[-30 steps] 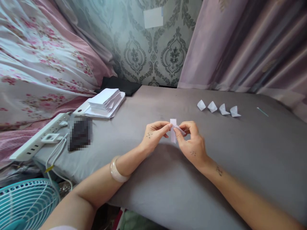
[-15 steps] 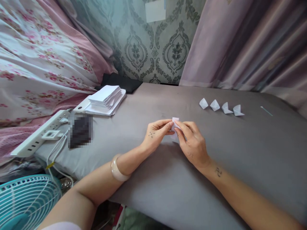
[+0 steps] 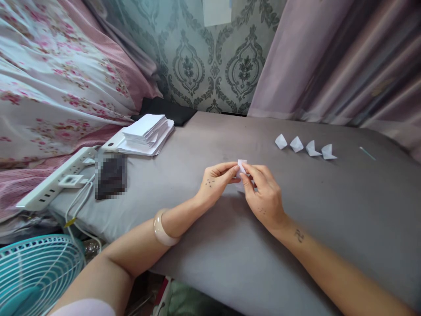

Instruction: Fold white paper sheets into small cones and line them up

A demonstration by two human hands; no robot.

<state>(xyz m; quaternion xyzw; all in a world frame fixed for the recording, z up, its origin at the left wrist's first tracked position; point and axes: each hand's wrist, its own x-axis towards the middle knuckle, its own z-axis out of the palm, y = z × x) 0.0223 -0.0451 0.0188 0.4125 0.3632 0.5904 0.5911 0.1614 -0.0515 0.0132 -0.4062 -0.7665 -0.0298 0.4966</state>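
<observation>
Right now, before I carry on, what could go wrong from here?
The fingers of the left hand and right hand cover much of the small folded paper, so a crooked crease might go unnoticed.

The paper stack has uneven edges; a bump could make its sheets slide.

The white cables run from the power strip down near the fan, so a snag could tug the strip.
</observation>
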